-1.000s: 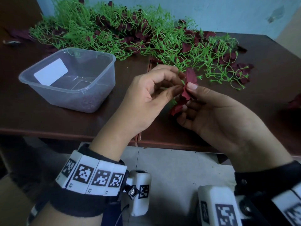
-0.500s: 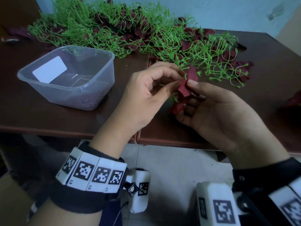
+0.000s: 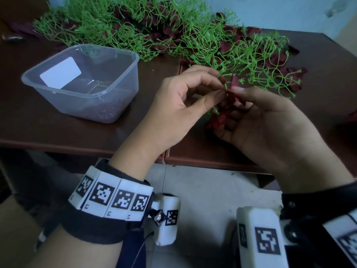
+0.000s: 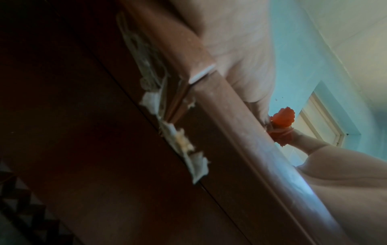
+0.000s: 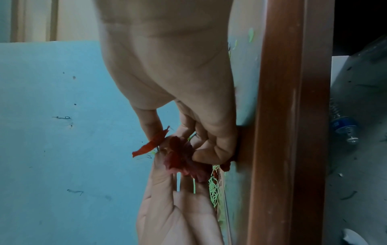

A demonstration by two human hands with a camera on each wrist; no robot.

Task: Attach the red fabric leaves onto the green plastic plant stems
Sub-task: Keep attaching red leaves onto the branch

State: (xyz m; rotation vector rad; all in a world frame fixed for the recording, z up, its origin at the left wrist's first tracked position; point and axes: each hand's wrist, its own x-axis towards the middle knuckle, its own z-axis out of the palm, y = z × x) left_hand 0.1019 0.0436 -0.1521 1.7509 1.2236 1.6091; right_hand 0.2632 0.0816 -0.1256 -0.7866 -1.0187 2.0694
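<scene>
Left hand (image 3: 179,105) and right hand (image 3: 270,128) both pinch a red leaf (image 3: 234,83); only the right wrist view shows the stem (image 5: 193,185) underneath. Hands shifted slightly toward the stems.

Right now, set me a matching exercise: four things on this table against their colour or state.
Things:
1. plastic container
2. stem pile
3. leaf pinched by the right hand
4. left hand

States:
A. green, tangled along the table's far side
B. dark red
C. clear, open-topped, white label inside
D. pinching a thin green stem

Pairs: 1-C, 2-A, 3-B, 4-D
</scene>
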